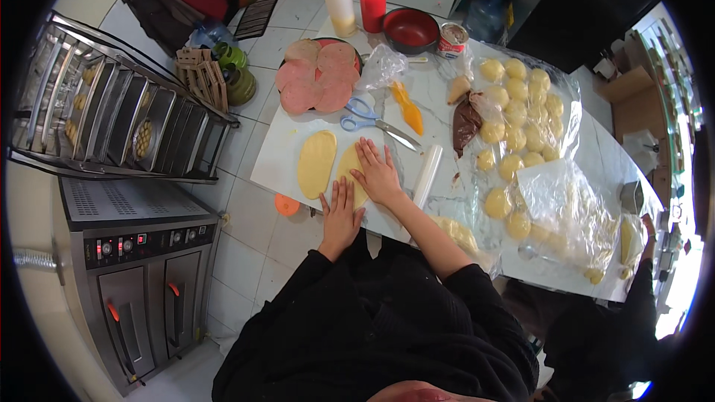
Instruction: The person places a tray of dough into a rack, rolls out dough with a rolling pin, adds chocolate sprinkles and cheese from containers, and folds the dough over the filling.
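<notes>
Black top [350, 313] nearest, we rest our left hand [340, 216] and right hand [378, 176], both opened flat, on dough [347, 167] at the counter's [458, 208] near edge, probably for even pressure; scissors [381, 124] lie just beyond, likely for easy reach.

Your left hand [341, 212] and right hand [378, 177] rested on one dough oval [347, 164]; a second oval [316, 164] lay beside it; scissors [379, 123] lay near.
</notes>
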Demonstrator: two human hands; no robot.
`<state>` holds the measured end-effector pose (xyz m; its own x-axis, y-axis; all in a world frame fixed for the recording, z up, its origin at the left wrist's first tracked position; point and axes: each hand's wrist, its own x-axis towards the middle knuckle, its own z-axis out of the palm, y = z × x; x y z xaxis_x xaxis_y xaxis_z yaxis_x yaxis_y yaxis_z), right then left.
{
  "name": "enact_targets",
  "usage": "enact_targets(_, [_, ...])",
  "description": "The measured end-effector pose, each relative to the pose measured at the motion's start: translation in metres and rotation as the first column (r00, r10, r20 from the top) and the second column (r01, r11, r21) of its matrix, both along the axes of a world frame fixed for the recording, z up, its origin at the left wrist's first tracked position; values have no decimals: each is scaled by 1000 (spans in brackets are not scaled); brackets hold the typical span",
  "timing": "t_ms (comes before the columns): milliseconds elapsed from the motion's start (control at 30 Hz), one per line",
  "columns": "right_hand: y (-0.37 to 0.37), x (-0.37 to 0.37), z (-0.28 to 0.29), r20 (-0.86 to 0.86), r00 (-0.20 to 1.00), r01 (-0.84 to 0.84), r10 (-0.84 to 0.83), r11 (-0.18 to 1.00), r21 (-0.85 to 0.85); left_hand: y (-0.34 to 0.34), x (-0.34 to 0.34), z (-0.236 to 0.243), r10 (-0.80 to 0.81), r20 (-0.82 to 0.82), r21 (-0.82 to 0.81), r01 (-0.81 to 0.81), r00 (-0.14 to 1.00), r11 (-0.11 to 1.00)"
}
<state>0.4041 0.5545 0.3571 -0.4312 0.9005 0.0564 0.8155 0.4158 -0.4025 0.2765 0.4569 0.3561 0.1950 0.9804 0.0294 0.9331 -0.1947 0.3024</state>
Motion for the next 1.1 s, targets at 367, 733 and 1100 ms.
enact_targets(367, [-22,-24,18,3,988,152,-152,988,6,-27,-29,-19,-83,126,-72,93,989,993])
enact_targets(733, [-93,-69,17,69,965,261,-253,944,-202,5,-120,-21,-463,341,3,492,818,871])
enact_targets(1100, [-100,-143,38,67,870,492,-488,863,-117,72,-205,-10,-493,511,455,266,704,850])
